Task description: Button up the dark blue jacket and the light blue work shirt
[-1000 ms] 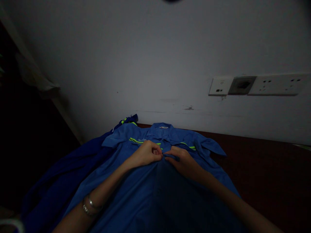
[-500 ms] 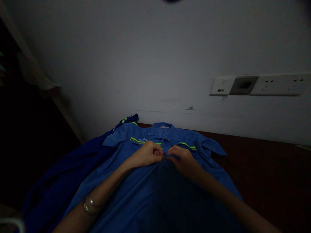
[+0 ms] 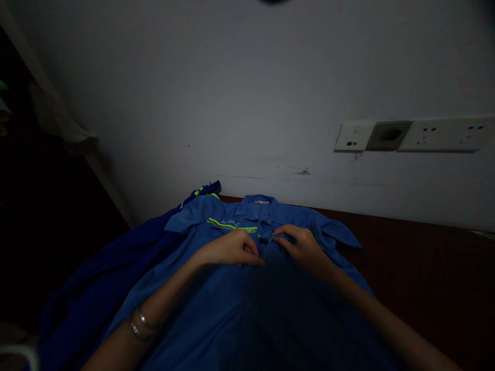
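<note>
A blue short-sleeved work shirt [image 3: 216,288] lies spread out with its collar toward the wall and yellow-green stripes across the chest. Over its middle front, my left hand [image 3: 237,248] is closed, thumb and forefinger pinched at the front edge of the cloth; its other fingers curl under and are partly hidden. Just to the right, my right hand [image 3: 301,247] pinches the opposite front edge, lifting it slightly. A small gap separates the two hands. Shadow darkens the lower front, so buttons cannot be made out.
A darker blue garment [image 3: 116,268] with yellow-green trim lies along the shirt's left side. The dark reddish-brown tabletop [image 3: 417,268] meets a pale wall [image 3: 247,103]. Sockets and switches [image 3: 406,136] sit on the wall at right. A white curved object [image 3: 19,351] shows at lower left.
My hands have drawn apart at the shirt front. The right has shifted right and slightly up with the cloth edge; the left has dropped a little, its thumb pointing lower.
</note>
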The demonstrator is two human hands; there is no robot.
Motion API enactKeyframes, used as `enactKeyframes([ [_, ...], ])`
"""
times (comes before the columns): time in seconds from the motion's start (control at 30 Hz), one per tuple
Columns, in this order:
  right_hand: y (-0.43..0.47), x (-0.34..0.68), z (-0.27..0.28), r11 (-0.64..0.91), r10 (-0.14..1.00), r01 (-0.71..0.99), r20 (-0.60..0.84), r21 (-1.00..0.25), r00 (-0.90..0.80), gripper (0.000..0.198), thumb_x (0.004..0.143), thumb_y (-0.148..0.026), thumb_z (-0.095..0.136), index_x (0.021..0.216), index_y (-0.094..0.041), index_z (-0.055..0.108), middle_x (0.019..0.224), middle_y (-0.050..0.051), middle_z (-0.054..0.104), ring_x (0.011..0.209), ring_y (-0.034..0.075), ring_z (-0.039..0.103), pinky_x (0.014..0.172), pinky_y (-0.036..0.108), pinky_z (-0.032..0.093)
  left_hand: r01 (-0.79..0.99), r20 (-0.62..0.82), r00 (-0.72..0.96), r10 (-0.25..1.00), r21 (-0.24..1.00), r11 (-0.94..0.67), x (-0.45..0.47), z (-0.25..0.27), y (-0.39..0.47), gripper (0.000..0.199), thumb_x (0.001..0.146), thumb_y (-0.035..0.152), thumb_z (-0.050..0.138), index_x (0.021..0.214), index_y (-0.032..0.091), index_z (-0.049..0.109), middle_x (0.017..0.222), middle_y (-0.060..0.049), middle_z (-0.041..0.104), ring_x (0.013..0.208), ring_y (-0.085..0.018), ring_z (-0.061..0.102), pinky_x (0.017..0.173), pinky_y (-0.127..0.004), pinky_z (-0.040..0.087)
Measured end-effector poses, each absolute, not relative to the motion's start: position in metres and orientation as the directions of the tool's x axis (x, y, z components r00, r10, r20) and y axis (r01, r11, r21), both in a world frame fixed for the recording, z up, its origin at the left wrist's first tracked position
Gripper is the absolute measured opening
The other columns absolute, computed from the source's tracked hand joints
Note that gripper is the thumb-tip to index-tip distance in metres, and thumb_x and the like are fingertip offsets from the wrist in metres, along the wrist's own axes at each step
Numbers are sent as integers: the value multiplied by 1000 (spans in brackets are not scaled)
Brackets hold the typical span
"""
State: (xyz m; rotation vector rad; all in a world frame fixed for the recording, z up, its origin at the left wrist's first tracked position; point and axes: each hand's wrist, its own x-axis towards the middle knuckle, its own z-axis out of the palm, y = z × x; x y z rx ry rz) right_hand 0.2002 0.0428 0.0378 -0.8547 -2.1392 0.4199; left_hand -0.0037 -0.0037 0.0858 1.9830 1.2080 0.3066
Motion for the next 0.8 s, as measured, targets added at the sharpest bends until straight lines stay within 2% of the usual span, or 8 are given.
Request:
enactKeyframes([
  [0.13, 48, 209, 44, 718, 695, 443, 573, -536, -434, 13, 78, -19, 54, 86, -19, 64, 87, 3, 67, 84, 18, 61, 78, 33, 46, 679, -287, 554, 782, 698, -226, 1, 81, -8, 32, 67, 41, 64, 53, 13, 55, 46, 3, 50, 42, -7, 45, 40, -18, 28],
  [0.3, 54, 219, 51, 710, 694, 492, 618, -504, -369, 13, 78, -20, 53, 84, -20, 65, 87, 3, 67, 84, 19, 62, 77, 34, 46, 663, -287, 508, 812, 733, -155, 5, 86, -7, 31, 68, 40, 61, 54, 14, 51, 49, 3, 52, 41, -7, 47, 38, -17, 31],
  [0.43, 60, 229, 58, 671, 718, 509, 644, -539, -264, 14, 78, -24, 53, 84, -20, 65, 87, 3, 67, 84, 20, 61, 80, 36, 46, 626, -188, 435, 881, 766, -145, 10, 93, 4, 32, 69, 41, 60, 55, 14, 50, 44, 5, 47, 36, -5, 41, 37, -16, 28],
  [0.53, 58, 236, 70, 646, 726, 507, 663, -570, -181, 17, 76, -24, 55, 89, -20, 65, 91, 5, 66, 86, 20, 60, 72, 35, 49, 552, -54, 369, 928, 816, -172, 17, 99, 18, 34, 70, 43, 59, 54, 14, 51, 39, 6, 41, 34, -5, 36, 36, -17, 24],
  [0.6, 51, 239, 82, 677, 681, 512, 713, -528, -166, 23, 73, -23, 57, 95, -20, 63, 99, 7, 62, 92, 22, 57, 67, 33, 50, 497, 18, 320, 947, 848, -184, 23, 104, 26, 36, 69, 44, 60, 52, 14, 49, 37, 7, 38, 32, -5, 33, 36, -18, 21],
  [0.67, 42, 240, 93, 726, 600, 525, 782, -444, -170, 24, 73, -21, 57, 97, -20, 62, 103, 8, 59, 97, 22, 54, 70, 34, 50, 444, 68, 274, 959, 876, -189, 30, 111, 33, 38, 68, 46, 61, 51, 15, 48, 35, 8, 36, 31, -4, 31, 35, -18, 20],
  [0.8, 27, 236, 102, 804, 480, 515, 835, -296, -270, 14, 78, -19, 53, 87, -19, 63, 92, 7, 59, 90, 19, 54, 75, 34, 47, 351, 112, 254, 961, 915, -200, 41, 115, 36, 39, 66, 48, 62, 52, 15, 48, 36, 8, 37, 31, -4, 31, 35, -18, 19],
])
